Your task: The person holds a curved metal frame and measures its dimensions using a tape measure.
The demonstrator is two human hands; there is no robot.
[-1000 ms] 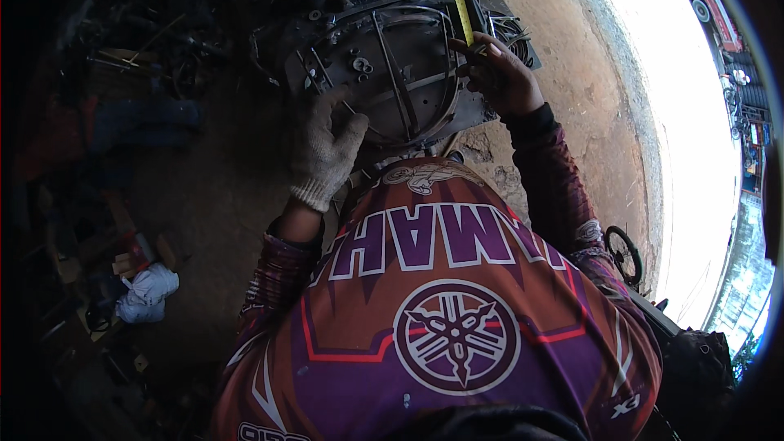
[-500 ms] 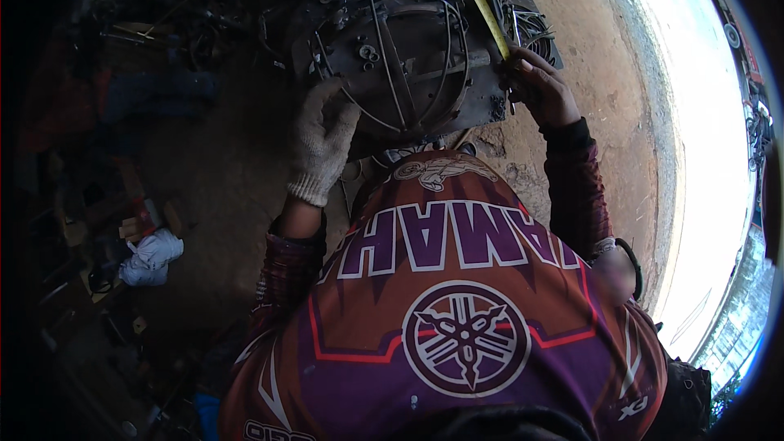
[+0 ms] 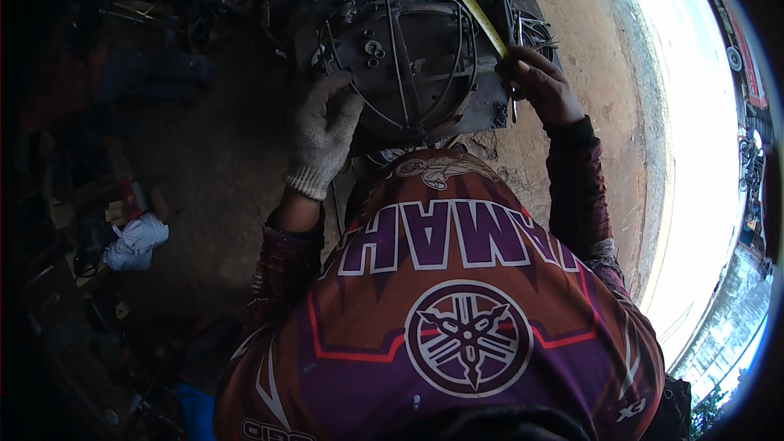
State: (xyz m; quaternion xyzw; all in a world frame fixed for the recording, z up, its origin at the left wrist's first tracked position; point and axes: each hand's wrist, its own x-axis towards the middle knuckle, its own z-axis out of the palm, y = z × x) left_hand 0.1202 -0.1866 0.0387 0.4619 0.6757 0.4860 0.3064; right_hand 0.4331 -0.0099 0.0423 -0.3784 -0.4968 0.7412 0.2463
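A round frame of bent metal rods (image 3: pixel 397 57), with bars running across its middle, lies on a dark metal workbench (image 3: pixel 482 118). My left hand (image 3: pixel 325 135), in a pale knitted glove, is closed at the frame's near left edge, thumb and fingers on the curved rod. My bare right hand (image 3: pixel 545 88) is closed on a yellow tape measure (image 3: pixel 469 2) at the right of the bench. The blade stretches from that hand toward the far left, slanting over the frame's far right side; its case is hidden in my palm.
Metal rings (image 3: pixel 374 49) sit on the bench inside the frame. Coiled wire (image 3: pixel 539 37) and rods lie at its right edge. A white bag (image 3: pixel 136 242) and small boxes rest on the ground at left. Bare earth (image 3: pixel 608 73) stretches along the right, beside a bright area.
The tape's far part has swung to the left, across the frame's far right side. The rod frame sits slightly farther right in view, and both hands keep nearly the same places.
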